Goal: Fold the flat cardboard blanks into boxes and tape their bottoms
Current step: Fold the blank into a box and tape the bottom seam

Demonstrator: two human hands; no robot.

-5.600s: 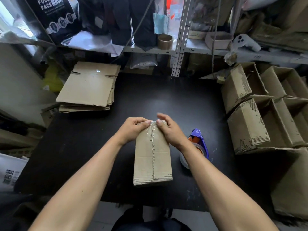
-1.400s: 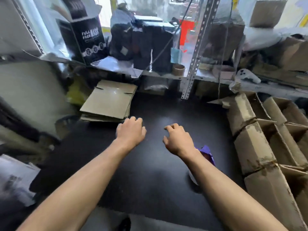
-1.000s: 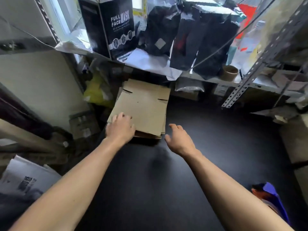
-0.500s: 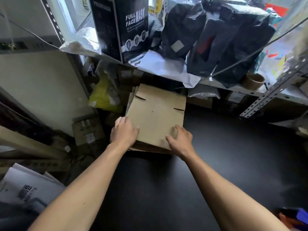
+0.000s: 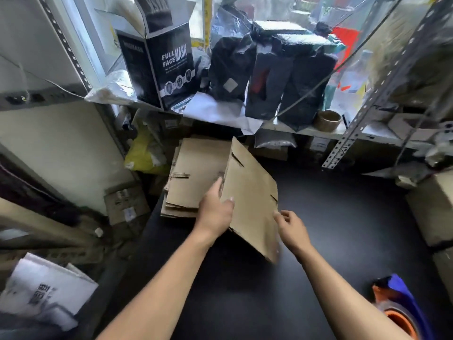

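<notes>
Lifted off the stack of flat cardboard blanks (image 5: 193,182), flat brown cardboard blank (image 5: 252,200) tilts, long axis receding, left hand (image 5: 215,212) pinching its left edge, right hand (image 5: 291,229) loosely curled beside the right edge.

Black table (image 5: 318,217) beneath cluttered, daylit metal shelf (image 5: 343,131).

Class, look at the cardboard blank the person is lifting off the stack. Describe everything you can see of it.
The lifted blank is a flat sheet of plain brown corrugated cardboard with short slits cut near its far and right edges. It is tilted, raised off the stack of blanks and partly over the black table. The left hand grips its left edge, thumb on top. The right hand is at its right edge, fingers curled; contact there is unclear. Its near corner looks blurred.
</notes>
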